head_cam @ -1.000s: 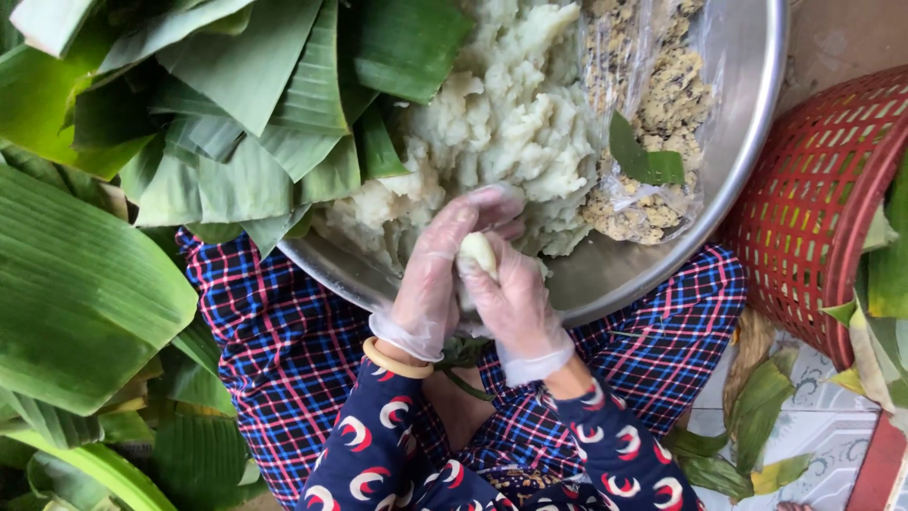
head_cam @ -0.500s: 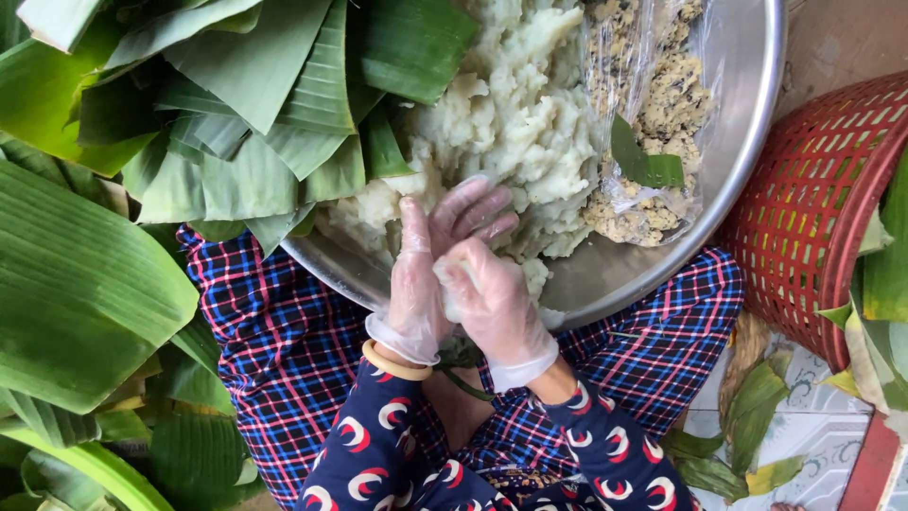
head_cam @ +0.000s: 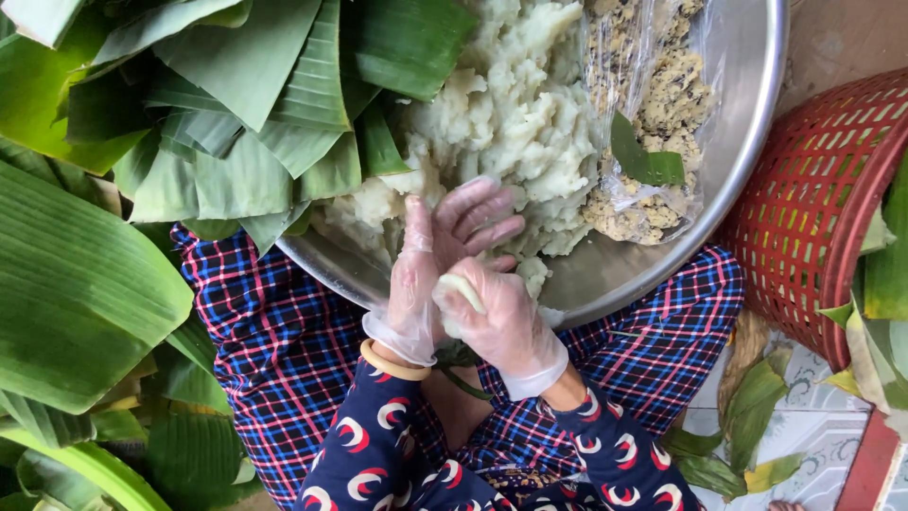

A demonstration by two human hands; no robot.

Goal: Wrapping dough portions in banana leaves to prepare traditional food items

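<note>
Here, both gloved hands are working a small lump of pale dough (head_cam: 461, 291) just over the near rim of the wide metal basin (head_cam: 747, 142) that is resting on the person's lap. The left hand (head_cam: 426, 274) is standing nearly flat and open, fingers stretched up, serving as a backing palm. The right hand (head_cam: 506, 317) is curling closed around the lump and pressing it against that palm, so the piece is sitting pinched between the two.

The lump is looking soft, moist and light, probably sticky, the sort of thing that squashes and tears rather than lifts cleanly. Cupping it with whole palms seems the sound hold, since fingertips alone would likely dent it; the thin gloves should be keeping it from clinging.

Behind the hands, a big heap of the same white dough (head_cam: 511, 123) is filling the basin's middle. A plastic-wrapped crumbly filling (head_cam: 662, 114) is lying toward its right edge, and folded banana leaves (head_cam: 246, 104) are piling over its left edge. A red basket (head_cam: 813, 218) is standing just beside the basin.
</note>
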